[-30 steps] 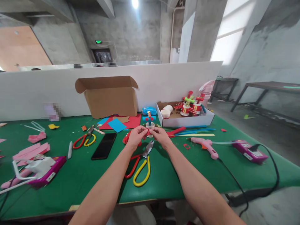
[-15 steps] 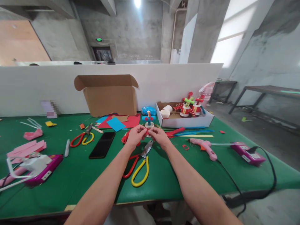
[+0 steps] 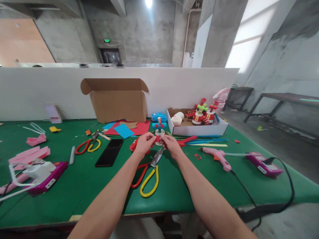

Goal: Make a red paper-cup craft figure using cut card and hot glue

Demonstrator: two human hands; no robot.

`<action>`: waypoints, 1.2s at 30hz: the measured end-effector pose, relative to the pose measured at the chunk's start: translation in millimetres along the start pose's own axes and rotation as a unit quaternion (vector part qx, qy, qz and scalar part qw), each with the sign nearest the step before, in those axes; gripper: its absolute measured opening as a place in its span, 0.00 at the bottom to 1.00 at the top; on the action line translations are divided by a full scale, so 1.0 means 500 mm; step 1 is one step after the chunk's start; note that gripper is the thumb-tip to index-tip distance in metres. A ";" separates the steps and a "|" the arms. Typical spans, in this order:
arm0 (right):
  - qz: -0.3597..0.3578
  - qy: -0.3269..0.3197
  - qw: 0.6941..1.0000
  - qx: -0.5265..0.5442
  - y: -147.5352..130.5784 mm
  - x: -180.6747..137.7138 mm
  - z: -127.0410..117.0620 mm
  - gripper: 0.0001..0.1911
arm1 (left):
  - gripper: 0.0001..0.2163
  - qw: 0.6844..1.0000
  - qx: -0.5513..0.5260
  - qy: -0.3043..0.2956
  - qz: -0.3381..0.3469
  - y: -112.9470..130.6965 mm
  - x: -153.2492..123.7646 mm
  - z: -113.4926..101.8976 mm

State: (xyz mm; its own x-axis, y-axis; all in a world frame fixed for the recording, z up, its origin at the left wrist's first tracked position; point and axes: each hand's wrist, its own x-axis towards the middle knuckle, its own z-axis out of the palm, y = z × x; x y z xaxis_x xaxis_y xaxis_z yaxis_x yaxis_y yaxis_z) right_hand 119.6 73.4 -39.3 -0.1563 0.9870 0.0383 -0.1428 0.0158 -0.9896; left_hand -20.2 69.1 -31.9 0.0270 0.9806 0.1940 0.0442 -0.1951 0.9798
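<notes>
The small paper figure (image 3: 159, 132) stood upright before me, near the middle of the green table (image 3: 82, 179); its long axis was vertical, its striped top pointed to the ceiling, and its blue crosspiece lay from left to right. Behind it was a blue packet (image 3: 159, 117), and more to the right a white box (image 3: 199, 129). The scissors (image 3: 153, 164) lay between my forearms, blades toward the figure and near my right fingers; my left forearm hid part of the red handle. My left hand (image 3: 145, 143) and my right hand (image 3: 171, 145) came from both sides, thumb and forefinger pinching its red band, both forearms stretched forward and inward.
</notes>
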 end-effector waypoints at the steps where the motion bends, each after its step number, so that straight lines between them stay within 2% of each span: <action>1: -0.001 -0.007 1.000 -0.002 0.000 -0.001 0.000 0.18 | 0.12 1.000 0.001 -0.003 0.001 0.001 -0.001 0.001; 11: 0.000 -0.060 0.998 -0.010 -0.004 -0.011 0.002 0.18 | 0.13 1.000 -0.020 -0.007 0.011 0.008 -0.008 0.007; 16: -0.011 -0.020 1.000 0.008 -0.002 -0.007 0.001 0.18 | 0.15 0.999 -0.041 -0.024 0.014 0.012 -0.009 0.006; 22: 0.020 -0.016 0.999 0.036 -0.007 -0.006 0.001 0.22 | 0.15 0.999 -0.025 -0.016 0.024 0.010 -0.007 0.005; 29: -0.048 0.013 0.999 0.013 -0.011 -0.008 0.003 0.18 | 0.17 0.998 -0.029 -0.051 0.027 0.010 -0.011 0.007; 32: -0.024 0.003 0.999 0.034 -0.009 -0.006 0.001 0.19 | 0.17 0.997 -0.040 -0.069 0.017 0.009 -0.011 0.007; 36: 0.016 -0.020 0.997 0.068 -0.009 -0.004 -0.003 0.22 | 0.16 0.997 -0.041 -0.058 0.021 0.009 -0.009 0.006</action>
State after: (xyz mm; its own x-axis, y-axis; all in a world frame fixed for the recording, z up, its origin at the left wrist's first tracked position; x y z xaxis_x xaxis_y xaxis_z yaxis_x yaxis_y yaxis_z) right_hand 122.1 71.7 -35.0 -0.2019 0.9793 0.0150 -0.2686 -0.0406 -0.9624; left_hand -17.1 63.7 -28.4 0.1433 0.9620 0.2325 -0.0402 -0.2291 0.9726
